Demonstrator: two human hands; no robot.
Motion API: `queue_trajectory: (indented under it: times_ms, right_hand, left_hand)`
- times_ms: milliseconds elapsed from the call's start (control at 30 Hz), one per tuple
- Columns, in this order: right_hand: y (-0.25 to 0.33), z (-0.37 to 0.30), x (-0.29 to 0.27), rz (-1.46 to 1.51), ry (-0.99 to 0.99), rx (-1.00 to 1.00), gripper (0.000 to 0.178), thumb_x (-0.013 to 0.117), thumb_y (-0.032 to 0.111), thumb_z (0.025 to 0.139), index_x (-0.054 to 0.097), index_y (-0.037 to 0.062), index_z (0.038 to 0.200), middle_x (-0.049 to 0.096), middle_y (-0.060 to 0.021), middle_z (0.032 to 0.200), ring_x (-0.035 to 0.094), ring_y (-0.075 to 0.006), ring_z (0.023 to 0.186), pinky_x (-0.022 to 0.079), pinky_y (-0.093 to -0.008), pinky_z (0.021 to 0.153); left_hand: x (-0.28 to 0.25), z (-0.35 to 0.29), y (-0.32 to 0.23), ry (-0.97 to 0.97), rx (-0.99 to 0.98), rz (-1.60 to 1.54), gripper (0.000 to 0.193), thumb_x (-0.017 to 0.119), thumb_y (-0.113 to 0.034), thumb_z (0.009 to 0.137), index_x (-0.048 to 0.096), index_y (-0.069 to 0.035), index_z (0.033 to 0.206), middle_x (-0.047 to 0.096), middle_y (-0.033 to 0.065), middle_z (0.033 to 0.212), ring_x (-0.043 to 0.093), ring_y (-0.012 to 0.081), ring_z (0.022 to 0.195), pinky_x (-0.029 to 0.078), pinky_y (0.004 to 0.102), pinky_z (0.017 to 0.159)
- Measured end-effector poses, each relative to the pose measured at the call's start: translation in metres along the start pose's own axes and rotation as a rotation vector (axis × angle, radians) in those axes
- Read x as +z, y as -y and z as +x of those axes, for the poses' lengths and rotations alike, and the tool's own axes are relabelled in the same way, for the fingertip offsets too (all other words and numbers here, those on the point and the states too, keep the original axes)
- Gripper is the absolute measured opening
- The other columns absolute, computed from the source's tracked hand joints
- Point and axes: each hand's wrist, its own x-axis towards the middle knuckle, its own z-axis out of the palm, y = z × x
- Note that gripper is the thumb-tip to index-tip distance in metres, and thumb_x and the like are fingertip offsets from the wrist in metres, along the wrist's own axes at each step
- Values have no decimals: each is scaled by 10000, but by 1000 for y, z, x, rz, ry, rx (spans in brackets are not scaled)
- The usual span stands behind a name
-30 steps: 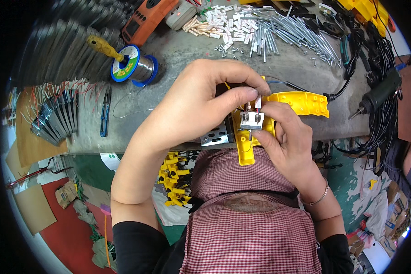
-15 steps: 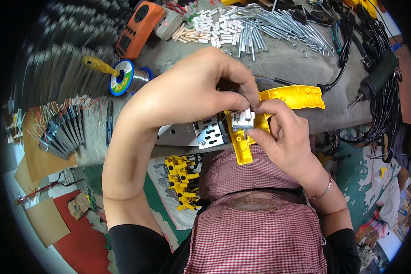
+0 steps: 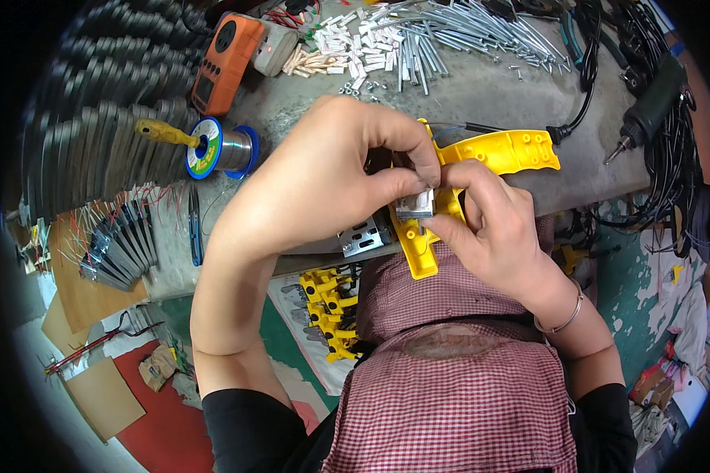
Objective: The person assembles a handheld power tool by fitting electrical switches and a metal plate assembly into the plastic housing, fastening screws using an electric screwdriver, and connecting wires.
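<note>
A yellow plastic tool-housing half (image 3: pixel 514 151), hollow side up, lies at the bench's near edge under both hands. Over its middle is a small silver boxy metal part (image 3: pixel 416 208). My left hand (image 3: pixel 359 154) reaches in from the left, thumb and index finger closed at the part's upper edge; anything finer in that pinch is hidden. My right hand (image 3: pixel 493 213) grips the part from the right, thumb at its lower side and index finger near its top. Partly beneath my left hand, a slotted metal guard (image 3: pixel 364 238) adjoins the housing.
At the back lie long screws (image 3: pixel 481 35) and small white pieces (image 3: pixel 363 47). An orange meter (image 3: pixel 227 63), a solder spool (image 3: pixel 227 148) and black tweezers (image 3: pixel 195 229) are to the left. A corded electric screwdriver (image 3: pixel 653 106) hangs at right. Yellow parts (image 3: pixel 327 311) sit below the bench edge.
The view has shifted slightly. The silver part now tilts differently, showing less of its upper face, and my left hand sits lower over it. Both hands keep their grip.
</note>
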Motion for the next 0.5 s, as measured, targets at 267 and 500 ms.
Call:
queue_trajectory:
  times_ms: [267,500]
  right_hand:
    - [-2,1,-3,18,36,-18,362,752,110,755,561,48,1057,636,-115,979,658,-311,846,535,-363,688]
    - [0,0,-3,49,37,3,345,751,130,782,567,48,1061,639,-113,979,661,-309,828,538,-361,672]
  left_hand:
    - [10,-30,13,-524,13,-22,225,695,-19,810,703,4,1034,689,53,896,619,98,796,492,242,726]
    - [11,-21,18,-330,-49,74,210,695,-63,851,699,8,1048,684,61,918,622,118,838,489,267,809]
